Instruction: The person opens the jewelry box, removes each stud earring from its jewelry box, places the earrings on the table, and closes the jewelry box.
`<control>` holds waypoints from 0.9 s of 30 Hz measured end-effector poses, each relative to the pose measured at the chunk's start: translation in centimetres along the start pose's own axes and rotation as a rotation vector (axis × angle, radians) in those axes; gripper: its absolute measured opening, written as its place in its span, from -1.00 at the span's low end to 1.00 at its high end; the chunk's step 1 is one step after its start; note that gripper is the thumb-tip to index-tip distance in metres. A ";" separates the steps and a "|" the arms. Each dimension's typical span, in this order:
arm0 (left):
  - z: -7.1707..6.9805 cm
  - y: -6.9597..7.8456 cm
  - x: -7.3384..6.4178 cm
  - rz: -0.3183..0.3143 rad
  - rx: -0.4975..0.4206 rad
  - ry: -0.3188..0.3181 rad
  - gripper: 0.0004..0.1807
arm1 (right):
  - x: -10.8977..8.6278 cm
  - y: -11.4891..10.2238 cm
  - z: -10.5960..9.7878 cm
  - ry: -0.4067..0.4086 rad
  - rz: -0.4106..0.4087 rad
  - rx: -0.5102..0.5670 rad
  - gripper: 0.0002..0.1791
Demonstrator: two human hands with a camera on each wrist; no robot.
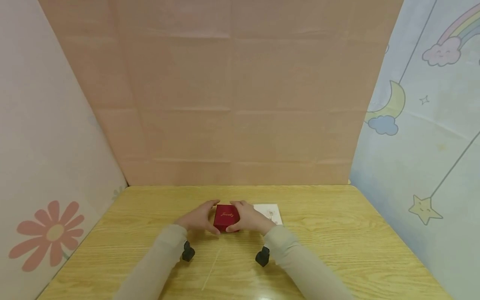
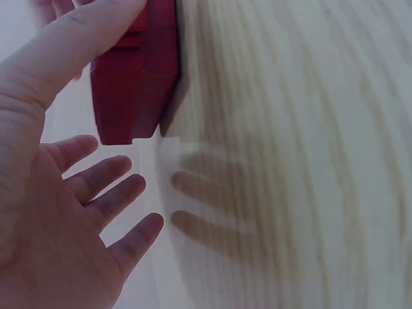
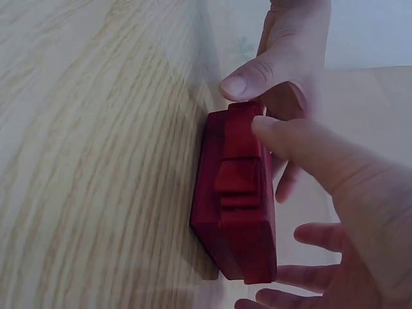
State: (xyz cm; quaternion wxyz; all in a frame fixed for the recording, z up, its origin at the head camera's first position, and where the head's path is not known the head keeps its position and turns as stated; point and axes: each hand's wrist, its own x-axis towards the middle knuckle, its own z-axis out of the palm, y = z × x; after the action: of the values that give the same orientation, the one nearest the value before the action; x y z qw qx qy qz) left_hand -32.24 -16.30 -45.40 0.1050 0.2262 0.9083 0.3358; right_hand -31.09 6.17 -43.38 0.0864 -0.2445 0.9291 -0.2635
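Note:
A dark red gift box (image 1: 226, 215) with gold script on its lid sits flat on the table between both hands. Its front side carries a red ribbon bow (image 3: 239, 177). At its left is my left hand (image 1: 198, 216), thumb close to the front corner and fingers spread loosely; in the left wrist view those fingers (image 2: 119, 203) stand apart from the box. My right hand (image 1: 250, 217) reaches around the right side. Its thumb lies at the bow in the right wrist view, while its other fingers (image 3: 322, 236) spread loosely beside the far side; whether they touch is unclear.
A white card (image 1: 271, 212) with a small printed drawing lies right of the box, partly behind the right hand. The wood-grain table (image 1: 318, 246) is bounded by a pinkish-brown backdrop (image 1: 232, 104) and patterned side walls.

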 end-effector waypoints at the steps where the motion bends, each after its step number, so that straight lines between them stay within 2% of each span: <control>1: 0.1 0.0 0.1 -0.001 0.003 -0.001 0.27 | 0.1 0.0 0.1 -0.001 -0.006 -0.008 0.06; 6: 0.5 0.0 0.5 0.005 0.002 0.003 0.29 | 0.4 0.2 0.7 -0.004 -0.031 -0.054 0.10; 10: 0.7 0.1 0.8 0.024 0.027 0.007 0.27 | 0.7 0.4 1.0 -0.015 -0.015 -0.072 0.15; 19: 1.0 0.3 1.1 0.037 0.056 0.012 0.13 | 0.7 0.0 0.9 -0.026 0.012 -0.049 0.10; 27: 0.8 1.1 0.6 0.041 -0.058 0.029 0.08 | 0.0 0.2 -0.5 0.002 -0.033 0.017 0.05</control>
State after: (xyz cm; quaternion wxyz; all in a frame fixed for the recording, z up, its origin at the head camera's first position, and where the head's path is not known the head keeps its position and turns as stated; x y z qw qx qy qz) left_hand -32.17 -14.84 -45.31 0.0916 0.2368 0.8947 0.3674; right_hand -31.29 6.58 -43.05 0.0833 -0.2590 0.9227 -0.2732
